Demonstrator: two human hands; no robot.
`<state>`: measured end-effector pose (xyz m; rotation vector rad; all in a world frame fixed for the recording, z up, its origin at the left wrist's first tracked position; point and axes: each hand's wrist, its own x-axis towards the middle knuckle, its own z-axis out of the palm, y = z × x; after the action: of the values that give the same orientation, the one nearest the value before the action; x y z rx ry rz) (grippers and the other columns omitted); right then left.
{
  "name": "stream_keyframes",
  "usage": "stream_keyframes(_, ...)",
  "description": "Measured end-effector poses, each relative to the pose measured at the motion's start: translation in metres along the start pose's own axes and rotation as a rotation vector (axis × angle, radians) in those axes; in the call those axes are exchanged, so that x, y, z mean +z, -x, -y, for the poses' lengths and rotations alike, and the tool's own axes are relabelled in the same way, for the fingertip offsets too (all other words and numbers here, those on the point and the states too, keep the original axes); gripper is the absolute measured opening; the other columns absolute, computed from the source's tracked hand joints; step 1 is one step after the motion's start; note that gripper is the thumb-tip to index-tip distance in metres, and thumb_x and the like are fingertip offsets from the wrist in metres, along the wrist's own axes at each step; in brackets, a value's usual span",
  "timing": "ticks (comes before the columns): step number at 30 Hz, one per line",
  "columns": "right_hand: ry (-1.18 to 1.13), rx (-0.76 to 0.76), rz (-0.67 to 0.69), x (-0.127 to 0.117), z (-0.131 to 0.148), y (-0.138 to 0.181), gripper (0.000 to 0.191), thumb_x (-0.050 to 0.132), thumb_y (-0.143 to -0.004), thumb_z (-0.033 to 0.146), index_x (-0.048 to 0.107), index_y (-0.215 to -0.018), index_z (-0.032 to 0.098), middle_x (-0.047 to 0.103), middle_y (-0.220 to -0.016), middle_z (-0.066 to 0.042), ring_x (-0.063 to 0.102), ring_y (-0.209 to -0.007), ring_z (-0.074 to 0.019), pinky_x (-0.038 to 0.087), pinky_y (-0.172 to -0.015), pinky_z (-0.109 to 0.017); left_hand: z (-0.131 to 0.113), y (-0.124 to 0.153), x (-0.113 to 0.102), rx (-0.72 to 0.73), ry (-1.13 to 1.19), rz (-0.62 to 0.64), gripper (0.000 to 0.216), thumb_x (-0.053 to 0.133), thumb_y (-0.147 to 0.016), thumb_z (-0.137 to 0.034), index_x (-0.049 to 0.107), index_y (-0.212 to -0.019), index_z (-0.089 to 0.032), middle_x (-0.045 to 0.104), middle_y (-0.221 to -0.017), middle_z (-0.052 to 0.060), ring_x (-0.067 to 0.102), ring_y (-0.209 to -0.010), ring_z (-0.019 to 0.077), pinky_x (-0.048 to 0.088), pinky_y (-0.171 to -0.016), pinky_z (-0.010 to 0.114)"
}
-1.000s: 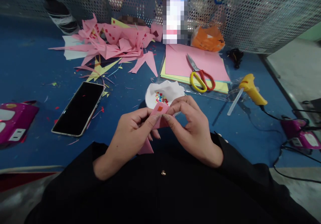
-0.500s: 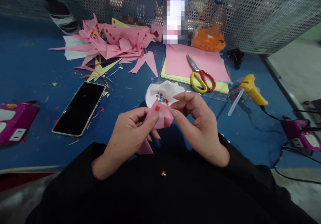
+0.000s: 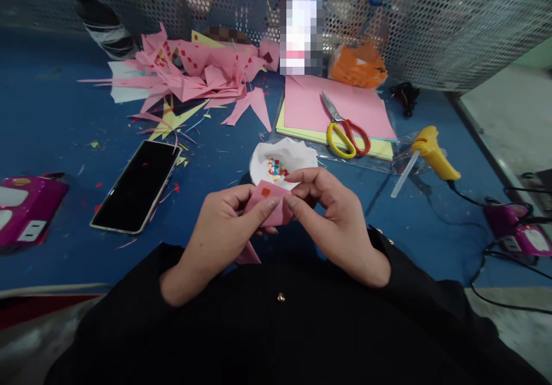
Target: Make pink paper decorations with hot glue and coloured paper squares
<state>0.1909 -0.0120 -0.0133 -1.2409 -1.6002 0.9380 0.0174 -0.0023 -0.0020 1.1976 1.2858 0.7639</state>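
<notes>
Between both hands is a folded piece of pink paper (image 3: 279,217) with a small red-orange square (image 3: 265,191) on its upper left part. My left hand (image 3: 224,224) is closed on its left side, thumb on top. A pink pointed end of paper (image 3: 249,254) sticks out below that hand. My right hand (image 3: 330,218) pinches the right edge between thumb and fingers. Just beyond the fingers sits a white paper-lined bowl (image 3: 263,157) holding small red, blue and yellow paper bits (image 3: 276,167).
Scissors (image 3: 340,134) lie on pink and yellow paper sheets (image 3: 297,106). A yellow glue gun (image 3: 435,152) is at right, a phone (image 3: 135,189) at left. Cut pink paper pieces (image 3: 207,71) are heaped at the back. Purple power strips (image 3: 32,209) sit at the sides; a mesh panel (image 3: 241,5) stands behind.
My right hand has moved slightly left and toward me, its fingers closing in on the paper's right edge. The pink paper has shifted a little left and down.
</notes>
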Motion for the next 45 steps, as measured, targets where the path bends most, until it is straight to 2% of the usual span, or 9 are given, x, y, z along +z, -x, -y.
stream_keyframes(14,0.015,-0.011,-0.012,0.001,-0.001,0.0,0.02,0.059,-0.088,0.015,0.059,-0.107,0.02,0.06,-0.068,0.007,0.061,-0.063,-0.0097,0.048,-0.063,-0.026,0.001,0.0,0.0,-0.03,0.022,0.012,0.026,0.075,-0.082,-0.044,0.076,-0.083,-0.018,0.075,-0.071,0.002,0.071,-0.062,0.0166,0.056,-0.057,0.023)
stream_keyframes(20,-0.014,0.008,-0.096,-0.003,0.002,-0.003,0.018,0.06,-0.087,0.017,0.059,-0.104,0.022,0.059,-0.067,0.007,0.058,-0.06,-0.0107,0.047,-0.06,-0.027,0.0,-0.001,-0.003,-0.007,0.136,0.042,0.041,0.082,-0.075,-0.045,0.072,-0.104,-0.018,0.079,-0.094,0.005,0.071,-0.065,0.0157,0.059,-0.062,0.024)
stream_keyframes(27,0.007,-0.027,-0.116,-0.005,0.001,-0.007,0.016,0.062,-0.087,0.019,0.061,-0.102,0.022,0.066,-0.074,0.004,0.06,-0.063,-0.0115,0.049,-0.06,-0.027,-0.001,0.0,-0.008,0.002,-0.008,0.045,0.023,0.076,-0.081,-0.04,0.071,-0.085,-0.018,0.067,-0.051,-0.002,0.059,-0.044,0.0113,0.045,-0.047,0.018)
stream_keyframes(30,0.119,-0.108,-0.237,-0.028,0.003,-0.011,0.015,0.063,-0.088,0.02,0.064,-0.102,0.022,0.072,-0.089,-0.001,0.064,-0.071,-0.0145,0.052,-0.067,-0.031,-0.001,-0.001,-0.011,-0.018,0.013,0.031,0.024,0.073,-0.083,-0.041,0.068,-0.084,-0.019,0.066,-0.048,-0.002,0.058,-0.042,0.0125,0.044,-0.044,0.019)
stream_keyframes(33,0.448,-0.199,-0.549,-0.077,-0.003,-0.019,0.018,0.064,-0.086,0.02,0.067,-0.103,0.025,0.072,-0.099,-0.007,0.065,-0.08,-0.019,0.049,-0.073,-0.036,-0.002,-0.002,-0.014,-0.026,0.006,-0.019,0.024,0.071,-0.084,-0.043,0.067,-0.086,-0.019,0.066,-0.049,-0.001,0.06,-0.043,0.014,0.044,-0.045,0.021)
stream_keyframes(36,0.938,0.011,-0.688,-0.135,-0.021,-0.029,0.033,0.068,-0.077,0.016,0.07,-0.11,0.018,0.071,-0.105,-0.02,0.065,-0.095,-0.0289,0.042,-0.078,-0.044,-0.001,-0.002,-0.016,-0.012,0.004,-0.054,0.024,0.071,-0.084,-0.041,0.068,-0.09,-0.019,0.065,-0.05,-0.002,0.06,-0.044,0.014,0.045,-0.049,0.022)
stream_keyframes(38,1.131,0.211,-0.636,-0.167,-0.036,-0.035,0.036,0.073,-0.074,0.022,0.071,-0.109,0.016,0.067,-0.112,-0.025,0.063,-0.102,-0.0347,0.037,-0.075,-0.047,0.002,-0.003,-0.017,0.006,0.028,-0.051,0.023,0.071,-0.084,-0.039,0.068,-0.094,-0.019,0.066,-0.052,-0.002,0.06,-0.046,0.0146,0.046,-0.051,0.023)
stream_keyframes(41,1.242,0.364,-0.434,-0.193,-0.055,-0.04,0.013,0.071,-0.076,0.031,0.068,-0.082,0.021,0.066,-0.093,-0.019,0.06,-0.088,-0.0313,0.032,-0.07,-0.045,0.006,-0.005,-0.02,0.02,0.053,-0.041,0.024,0.072,-0.082,-0.036,0.069,-0.099,-0.019,0.067,-0.054,-0.002,0.06,-0.048,0.0148,0.047,-0.053,0.024)
stream_keyframes(45,1.211,0.448,-0.328,-0.197,-0.067,-0.042,0.033,0.069,-0.074,0.032,0.04,-0.06,0.027,0.054,-0.067,-0.008,0.05,-0.069,-0.0247,0.027,-0.066,-0.043,0.008,-0.006,-0.022,0.012,0.053,-0.037,0.025,0.073,-0.081,-0.033,0.069,-0.1,-0.017,0.067,-0.054,-0.002,0.06,-0.048,0.0142,0.046,-0.051,0.023)
